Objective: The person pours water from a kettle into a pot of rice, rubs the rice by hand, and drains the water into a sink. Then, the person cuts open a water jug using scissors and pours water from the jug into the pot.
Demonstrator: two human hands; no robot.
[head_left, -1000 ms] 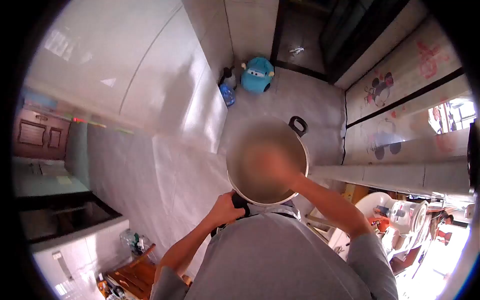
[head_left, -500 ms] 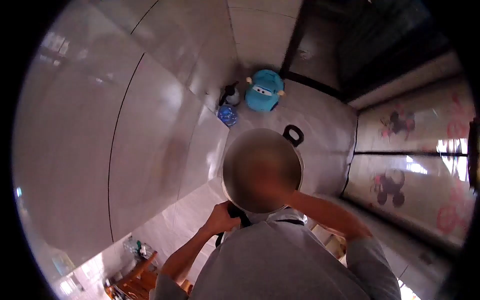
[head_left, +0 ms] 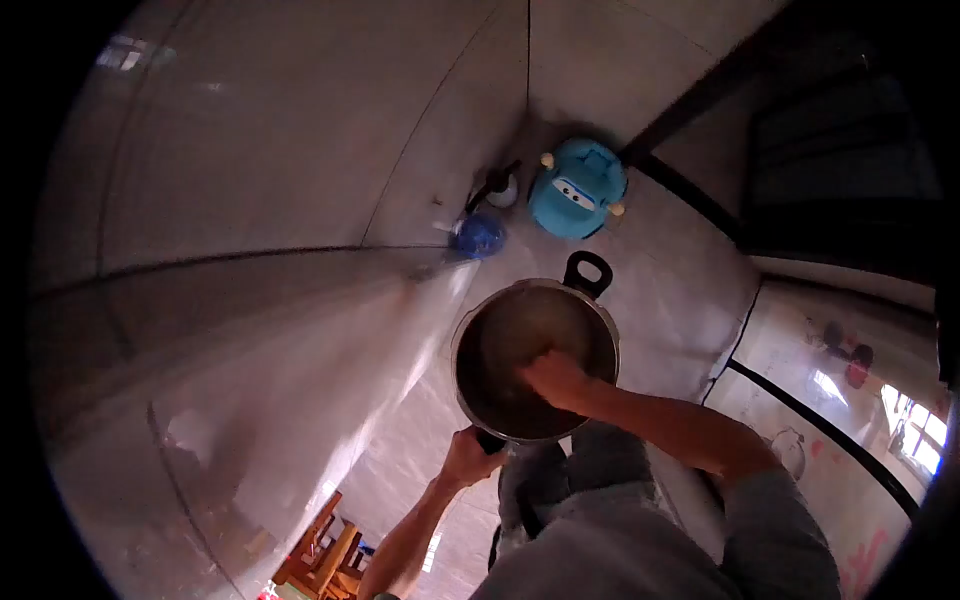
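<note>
A deep metal pot (head_left: 466, 335) with two black handles hangs in front of my body, its mouth turned up toward me. My left hand (head_left: 470, 458) is closed around its near black handle. Inside the pot is my right hand (head_left: 557, 380), its fingers curled near the middle of the bottom. Whatever those fingers may hold is hidden. The far handle (head_left: 588, 274) points away from me with no hand on it.
A blue toy-like seat with cartoon eyes (head_left: 578, 190) stands on the floor beyond the pot. Beside it are a blue round container (head_left: 479, 236) and a dark-topped bottle (head_left: 502, 190). Glossy walls flank both sides. Wooden furniture (head_left: 325, 550) is at lower left.
The view has turned, so the seat and containers appear farther right. The pot's inside, blurred before, now shows clearly with my right hand in it. My left hand keeps its handle grip.
</note>
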